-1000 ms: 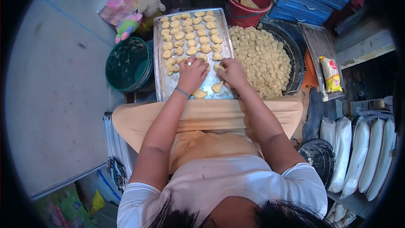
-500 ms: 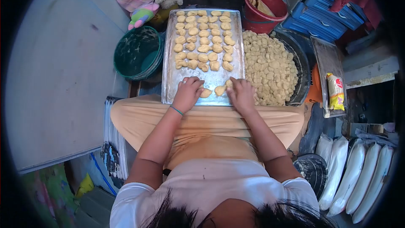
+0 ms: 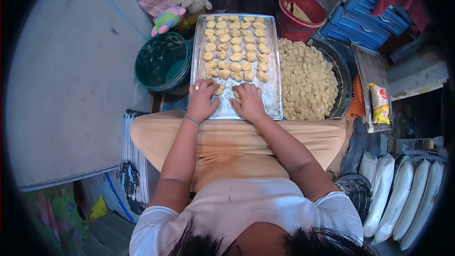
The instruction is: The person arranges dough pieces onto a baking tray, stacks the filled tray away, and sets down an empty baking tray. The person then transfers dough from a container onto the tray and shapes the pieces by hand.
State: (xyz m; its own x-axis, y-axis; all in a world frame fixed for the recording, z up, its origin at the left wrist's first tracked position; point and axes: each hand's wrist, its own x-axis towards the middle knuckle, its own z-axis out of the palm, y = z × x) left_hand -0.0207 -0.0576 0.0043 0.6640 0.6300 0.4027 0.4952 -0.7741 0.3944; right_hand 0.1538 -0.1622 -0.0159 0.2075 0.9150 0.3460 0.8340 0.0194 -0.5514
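A metal tray [image 3: 278,106] lies in front of my lap, with rows of pale dough pieces [image 3: 236,41] over its far and middle parts. My left hand [image 3: 203,99] is at the tray's near left, its fingers curled at a dough piece [image 3: 219,89]. To its right, my right hand [image 3: 249,101] rests over another dough piece [image 3: 237,94], partly hidden under its fingers. A large heap of small dough pieces [image 3: 307,80] fills a black basin [image 3: 345,90] right of the tray.
A green bucket [image 3: 162,61] stands left of the tray. Behind the heap is a red bucket [image 3: 301,14]. A narrow board [image 3: 369,66] with a yellow and white packet [image 3: 379,104] lies at the right. White filled bags [image 3: 380,194] are at the lower right.
Both hands have moved left along the tray's near part, each at a dough piece. The near row of dough has grown since the first frame. The camera view has shifted.
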